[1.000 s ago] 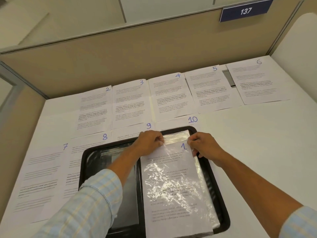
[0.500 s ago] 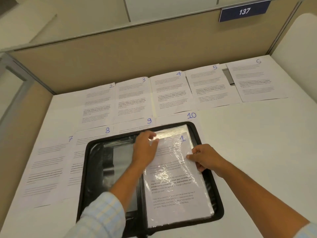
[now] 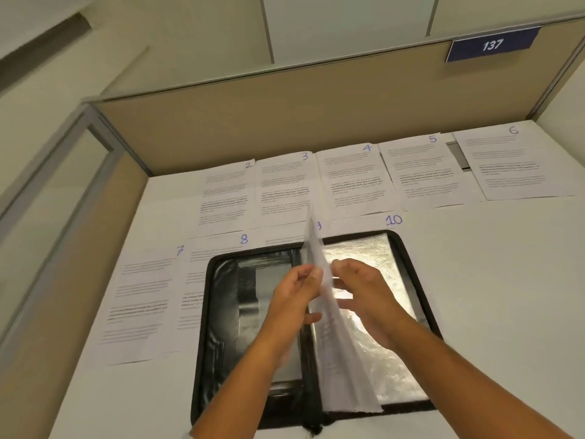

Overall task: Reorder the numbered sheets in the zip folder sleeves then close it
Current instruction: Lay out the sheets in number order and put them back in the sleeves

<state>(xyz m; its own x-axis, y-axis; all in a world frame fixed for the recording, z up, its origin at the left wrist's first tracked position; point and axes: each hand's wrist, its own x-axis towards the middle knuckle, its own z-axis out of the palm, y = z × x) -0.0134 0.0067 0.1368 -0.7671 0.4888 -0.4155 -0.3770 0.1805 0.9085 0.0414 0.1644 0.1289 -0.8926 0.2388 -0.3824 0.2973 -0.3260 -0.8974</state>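
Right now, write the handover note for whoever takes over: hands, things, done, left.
Hands: the left hand pinches the raised sleeve, which stands on edge over the spine of the open zip folder. A printed sheet is inside it, number unreadable. The right hand has curled fingers beside the sleeve's right face; the blur hides whether it grips.
Loose on the desk: sheets 2 to 6 in the far row; sheet 7, sheet 8 and sheet 10 nearer, one more half hidden behind the sleeve.
Done: one sleeve filled.
Left: lay it flat, sleeve the loose sheets in order, zip the folder.
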